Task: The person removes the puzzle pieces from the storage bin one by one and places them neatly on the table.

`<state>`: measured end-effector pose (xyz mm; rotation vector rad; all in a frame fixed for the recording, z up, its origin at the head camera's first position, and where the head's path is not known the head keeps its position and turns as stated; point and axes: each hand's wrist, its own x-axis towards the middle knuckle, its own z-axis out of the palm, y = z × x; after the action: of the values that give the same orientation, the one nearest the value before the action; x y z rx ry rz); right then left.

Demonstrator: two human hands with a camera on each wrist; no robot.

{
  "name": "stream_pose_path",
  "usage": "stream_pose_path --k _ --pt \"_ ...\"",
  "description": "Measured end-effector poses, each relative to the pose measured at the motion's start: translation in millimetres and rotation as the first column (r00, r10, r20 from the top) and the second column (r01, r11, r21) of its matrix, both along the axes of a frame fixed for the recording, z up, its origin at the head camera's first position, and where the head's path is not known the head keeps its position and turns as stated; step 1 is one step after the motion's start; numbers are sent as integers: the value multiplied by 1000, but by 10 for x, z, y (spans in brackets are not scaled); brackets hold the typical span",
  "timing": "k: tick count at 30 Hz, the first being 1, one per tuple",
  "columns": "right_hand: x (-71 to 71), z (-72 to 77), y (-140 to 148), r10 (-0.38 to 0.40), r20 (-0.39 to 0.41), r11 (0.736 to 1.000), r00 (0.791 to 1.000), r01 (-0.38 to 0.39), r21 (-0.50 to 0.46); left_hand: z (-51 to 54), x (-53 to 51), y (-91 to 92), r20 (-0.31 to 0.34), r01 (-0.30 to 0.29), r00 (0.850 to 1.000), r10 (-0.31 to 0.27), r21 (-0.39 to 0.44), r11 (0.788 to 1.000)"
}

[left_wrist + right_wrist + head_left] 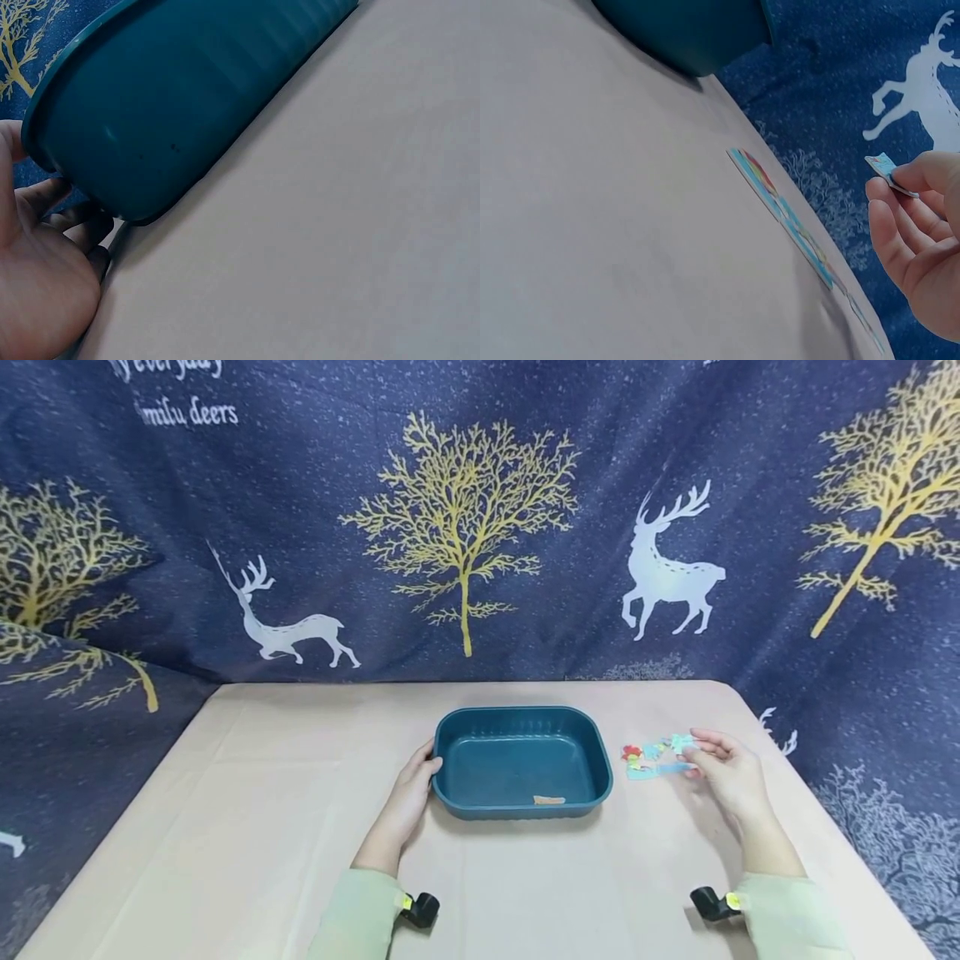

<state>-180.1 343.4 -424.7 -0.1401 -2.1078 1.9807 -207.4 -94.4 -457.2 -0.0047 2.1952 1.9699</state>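
A dark teal plastic basin (517,768) stands on the table with a small orange-and-white flat piece (549,800) lying inside near its front wall. My left hand (408,789) grips the basin's left end, thumb at the rim and fingers against the outer wall; the left wrist view shows this hand (45,277) too. Right of the basin lie several flat, colourful puzzle pieces (642,772), mostly light blue with red and yellow. Above them, my right hand (731,777) pinches one light-blue puzzle piece (883,165) between thumb and fingertips, off the table.
A pale pinkish cloth covers the table (247,827). Behind it hangs a dark blue curtain (525,635) printed with yellow trees and white deer. Black wrist cameras (423,910) sit at both pale green sleeves (791,914).
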Motion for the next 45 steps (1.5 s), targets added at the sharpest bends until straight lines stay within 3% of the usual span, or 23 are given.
stream_pose_path --k 8,15,24,36,45 --pt "-21 -53 99 -43 2 990 999 43 -133 20 2 -21 0 1 1000 -1 -6 1000" --pt "-27 -95 194 -82 87 982 993 95 -161 23 2 -18 -3 -7 1000 7 -11 1000" --pt "-25 -150 296 -181 210 976 961 202 -86 44 -15 -3 10 -17 1000 17 0 1000" --pt "0 -187 349 -202 281 969 938 234 -84 16 -4 11 10 -7 1000 7 6 1000" --pt "-39 -196 340 -251 325 967 912 247 57 21 -6 3 23 -10 1000 10 -9 1000"
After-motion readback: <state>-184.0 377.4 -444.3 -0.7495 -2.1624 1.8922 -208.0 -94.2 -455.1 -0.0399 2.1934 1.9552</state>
